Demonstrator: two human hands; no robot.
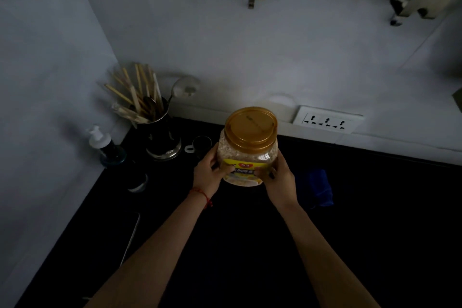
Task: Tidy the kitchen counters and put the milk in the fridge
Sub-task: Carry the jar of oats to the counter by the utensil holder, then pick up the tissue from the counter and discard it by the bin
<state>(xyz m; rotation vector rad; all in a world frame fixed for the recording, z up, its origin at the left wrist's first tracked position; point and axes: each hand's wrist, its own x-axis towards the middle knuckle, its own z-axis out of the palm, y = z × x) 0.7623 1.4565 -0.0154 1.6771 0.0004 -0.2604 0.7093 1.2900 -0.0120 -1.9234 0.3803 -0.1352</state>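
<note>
A clear plastic jar (247, 147) of pale flakes, with an amber screw lid and a yellow label, stands upright near the back of the black counter (362, 220). My left hand (208, 172) grips its left side with the thumb across the label. My right hand (278, 177) grips its right side, fingers curled round the jar. Whether the jar rests on the counter or is lifted I cannot tell. No milk or fridge is in view.
A steel holder (162, 137) full of wooden utensils stands in the back left corner. Beside it are a pump bottle (105, 145), a dark cup (201, 144) and a small dark tin (138, 181). A blue cloth (317, 187) lies right of the jar. A wall socket (327, 120) sits behind.
</note>
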